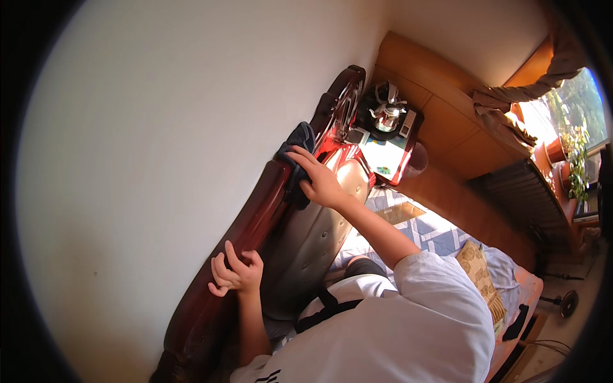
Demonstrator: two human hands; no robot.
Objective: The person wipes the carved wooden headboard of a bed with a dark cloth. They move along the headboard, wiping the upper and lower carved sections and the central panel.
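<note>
Under the fingers of my right hand (pixel 320 179), a dark blue cloth (pixel 298 139) lies draped over the top rail of a headboard. The headboard's rail (pixel 256 203) is glossy red-brown wood. Below it runs a tufted, leather-like padded panel (pixel 306 244), partly in shade and partly in bright sun. My left hand (pixel 238 269) is above the lower stretch of the rail, fingers apart and partly curled, with nothing in it. Whether it touches the wood I cannot tell.
Beyond the headboard's far end, a nightstand (pixel 383 160) bears a metal kettle (pixel 386 116). A patterned bed sheet (pixel 436 234) and a tan pillow (pixel 479 273) are at the right. Potted plants (pixel 577 163) stand by the window. The pale wall (pixel 158 119) borders the rail.
</note>
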